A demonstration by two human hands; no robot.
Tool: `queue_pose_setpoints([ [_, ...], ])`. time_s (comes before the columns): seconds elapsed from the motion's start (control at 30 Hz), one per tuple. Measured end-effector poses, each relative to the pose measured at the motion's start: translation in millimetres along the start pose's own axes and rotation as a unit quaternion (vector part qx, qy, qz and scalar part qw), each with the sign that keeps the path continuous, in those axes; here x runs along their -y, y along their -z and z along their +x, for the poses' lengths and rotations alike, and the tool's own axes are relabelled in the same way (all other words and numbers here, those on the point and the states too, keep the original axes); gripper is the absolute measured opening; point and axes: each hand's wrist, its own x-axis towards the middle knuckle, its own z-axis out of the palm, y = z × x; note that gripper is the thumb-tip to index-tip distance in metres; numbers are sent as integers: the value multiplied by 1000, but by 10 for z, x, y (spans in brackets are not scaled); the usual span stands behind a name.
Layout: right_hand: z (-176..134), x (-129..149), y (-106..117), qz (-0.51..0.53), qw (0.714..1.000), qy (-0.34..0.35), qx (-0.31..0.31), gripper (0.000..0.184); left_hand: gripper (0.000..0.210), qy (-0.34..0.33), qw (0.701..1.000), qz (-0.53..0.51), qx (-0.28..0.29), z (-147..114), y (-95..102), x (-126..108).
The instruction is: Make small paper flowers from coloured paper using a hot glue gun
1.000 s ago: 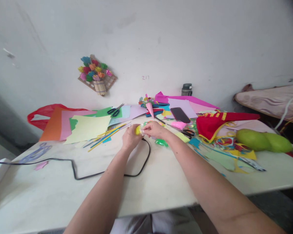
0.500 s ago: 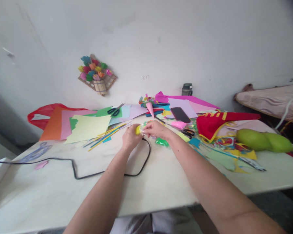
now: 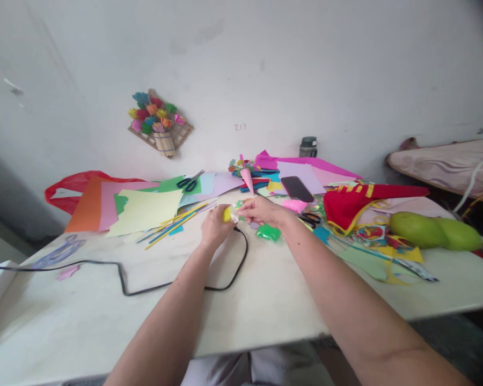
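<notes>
Over the middle of the table, my left hand (image 3: 215,226) is closed around a small packet of yellow clay (image 3: 226,214) in clear plastic. My right hand (image 3: 260,209) pinches the crumpled clear end of the wrapper (image 3: 234,213), its fingers bunched close to my left thumb. Whether the wrapper is torn cannot be made out. A green clay packet (image 3: 269,232) lies on the table just below my right wrist. Beyond that wrist sits a pink packet (image 3: 294,206).
A black cable (image 3: 124,292) loops over the tabletop (image 3: 257,311). Coloured paper sheets (image 3: 147,212), paper strips (image 3: 173,228) and scissors (image 3: 190,182) lie to the left. A phone (image 3: 297,188), second scissors (image 3: 309,219), red cloth (image 3: 346,206), green fruit (image 3: 416,229) and a cutter (image 3: 416,269) are at right.
My right hand has pulled slightly to the right, and more of the clear wrapper shows between the hands. My left hand stays nearly in place around the yellow clay packet.
</notes>
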Motion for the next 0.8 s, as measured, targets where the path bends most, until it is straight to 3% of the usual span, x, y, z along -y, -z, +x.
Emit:
queue_pose_setpoints([
  [0.13,38,-31,19,15,997,21,-76,16,44,2,1000,-10,-15,11,-13,13],
  [0.3,58,-53,27,149,984,25,-99,17,51,5,999,-21,-36,9,-8,22],
  [0.5,56,-43,-23,203,978,-2,-55,2,50,-12,998,-32,-57,21,-10,22],
  [0.67,87,-36,-12,240,969,-53,-19,16,49,-23,997,-30,-73,37,-32,49],
  [0.8,64,25,6,231,968,-98,-16,8,48,-48,994,-32,-89,54,-57,83],
])
